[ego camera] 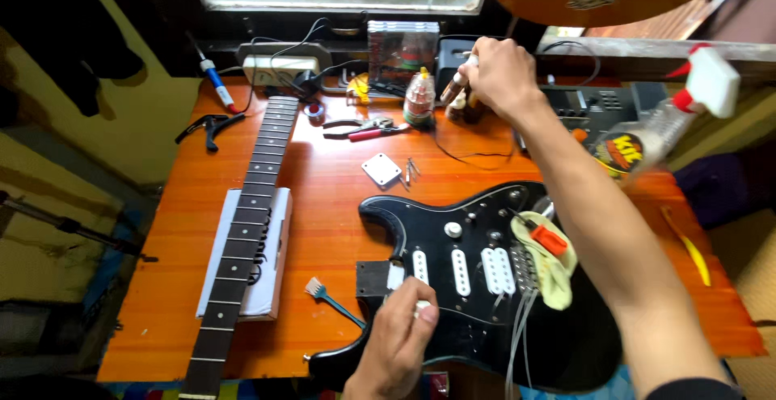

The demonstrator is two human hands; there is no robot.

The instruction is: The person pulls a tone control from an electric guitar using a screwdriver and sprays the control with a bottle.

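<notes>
Body: black guitar body (477, 303) flat on the orange table (323, 198), low and right of centre, neck pocket facing left; white pickups up, loose strings trailing off its lower edge.
Left hand: left hand (398, 343) low in view, wrist bent inward, fingers curled tight on a small white piece beside the neck pocket; what the piece is, cannot tell.
Right hand: right hand (499, 73) at the far edge of the table, forearm stretched long across the body, fingers closed round a small bottle (457, 83) among other bottles.
Neck: detached neck (242, 230) left of the body, well apart, lying lengthwise over a white box (273, 263).
Brush: blue-handled brush (330, 298) on the table between neck and body.
Cloth: yellow cloth (550, 267) with an orange tool (550, 240) on the body's right part, under the right forearm.
Plate: white plate (381, 169) with screws (411, 170) just beside it, mid-table.
Pliers: pliers (364, 129) beyond the plate.
Spray: spray bottle (671, 117) at right edge.
</notes>
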